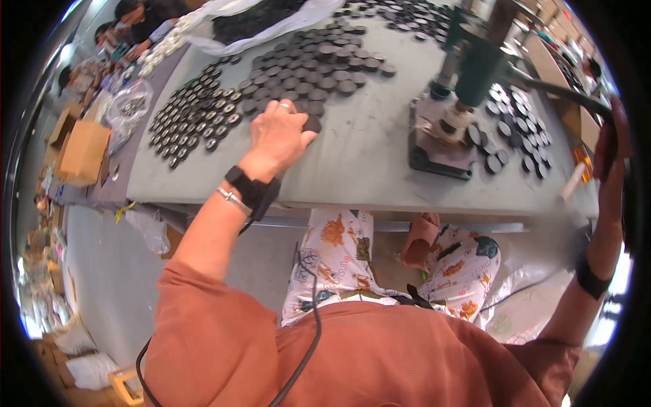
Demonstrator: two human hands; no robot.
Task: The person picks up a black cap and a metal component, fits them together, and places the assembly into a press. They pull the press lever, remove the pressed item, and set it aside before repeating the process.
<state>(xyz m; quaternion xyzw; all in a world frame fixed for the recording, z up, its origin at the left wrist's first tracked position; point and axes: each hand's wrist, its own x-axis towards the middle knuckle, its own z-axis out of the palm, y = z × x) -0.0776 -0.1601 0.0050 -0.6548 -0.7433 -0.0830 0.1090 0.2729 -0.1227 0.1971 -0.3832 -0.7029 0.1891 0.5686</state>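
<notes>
My left hand [279,132] reaches over the table with a black round cap [312,124] pinched between thumb and fingers. It is at the near edge of a spread of black round caps [298,74]. To its left lie many small black rings with shiny centres [196,115]. On the right, my right hand [612,142] is closed around the end of the long lever [566,90] of a green hand press [475,74]. The press stands on a dark base plate [441,146]. Just right of the base are black discs with pale rims [519,125].
A white bag of black parts [261,24] lies at the back of the grey table [352,173]. Left of the table are a cardboard box [85,152] and a clear bag of small parts [130,108]. Other people [139,27] sit at the far left.
</notes>
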